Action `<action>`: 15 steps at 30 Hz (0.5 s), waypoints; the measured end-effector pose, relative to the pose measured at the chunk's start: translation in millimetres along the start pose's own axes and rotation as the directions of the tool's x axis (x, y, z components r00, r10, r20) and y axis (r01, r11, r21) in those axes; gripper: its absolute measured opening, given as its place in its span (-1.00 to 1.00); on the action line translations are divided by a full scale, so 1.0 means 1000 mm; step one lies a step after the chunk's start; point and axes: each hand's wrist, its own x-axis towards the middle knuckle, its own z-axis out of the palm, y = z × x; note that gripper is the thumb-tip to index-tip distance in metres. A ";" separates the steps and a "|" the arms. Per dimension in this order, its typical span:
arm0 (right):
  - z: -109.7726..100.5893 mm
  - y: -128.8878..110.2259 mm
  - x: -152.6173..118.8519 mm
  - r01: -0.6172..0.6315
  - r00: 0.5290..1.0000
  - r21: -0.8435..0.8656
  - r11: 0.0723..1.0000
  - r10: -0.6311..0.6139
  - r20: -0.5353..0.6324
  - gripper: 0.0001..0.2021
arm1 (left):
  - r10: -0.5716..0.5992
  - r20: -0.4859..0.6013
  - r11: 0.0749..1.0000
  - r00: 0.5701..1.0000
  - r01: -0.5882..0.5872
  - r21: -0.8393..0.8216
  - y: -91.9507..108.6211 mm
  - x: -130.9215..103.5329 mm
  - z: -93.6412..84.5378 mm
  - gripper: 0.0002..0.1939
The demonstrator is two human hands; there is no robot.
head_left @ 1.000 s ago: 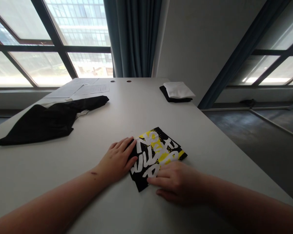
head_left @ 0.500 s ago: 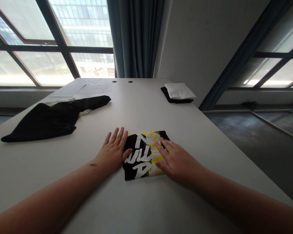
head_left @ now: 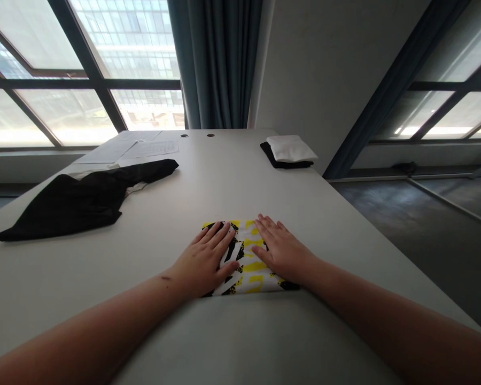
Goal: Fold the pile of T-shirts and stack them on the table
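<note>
A folded black garment with white and yellow print (head_left: pixel 253 266) lies flat on the white table (head_left: pixel 240 342) in front of me. My left hand (head_left: pixel 208 256) rests flat on its left part, fingers stretched out and pointing away from me. On the right part lies my right hand (head_left: pixel 282 248), palm down, fingers extended toward the far edge. Both hands cover some of the lettering. Between them the middle strip of yellow and white print shows.
On the left lies a spread black garment (head_left: pixel 76 200) with some pale cloth under it. Paper sheets (head_left: pixel 150 148) lie at the far left. A folded white cloth (head_left: pixel 291 148) sits on a folded black one (head_left: pixel 280 163) at the far right edge.
My left hand has moved right, from the garment's left edge onto its print. My right hand has shifted slightly. More of the garment's right side now shows, with a black corner by my right wrist.
</note>
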 end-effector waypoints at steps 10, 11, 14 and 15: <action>-0.003 0.027 0.002 -0.105 0.994 0.021 0.994 0.106 -0.033 -0.25 | -0.155 0.067 0.984 0.986 0.160 -0.073 -0.032 -0.010 -0.005 -0.17; -0.003 0.031 0.003 -0.110 0.992 0.031 0.993 0.111 -0.051 -0.26 | -0.158 0.070 0.983 0.985 0.164 -0.084 -0.033 -0.010 -0.007 -0.17; -0.004 0.039 0.004 -0.106 0.989 0.114 0.988 0.116 -0.089 -0.35 | -0.175 0.012 0.977 0.984 0.175 -0.122 -0.032 -0.009 -0.012 -0.23; -0.005 0.039 0.004 -0.097 0.989 0.159 0.983 0.112 -0.092 -0.40 | -0.192 -0.025 0.972 0.981 0.187 -0.139 -0.032 -0.008 -0.014 -0.28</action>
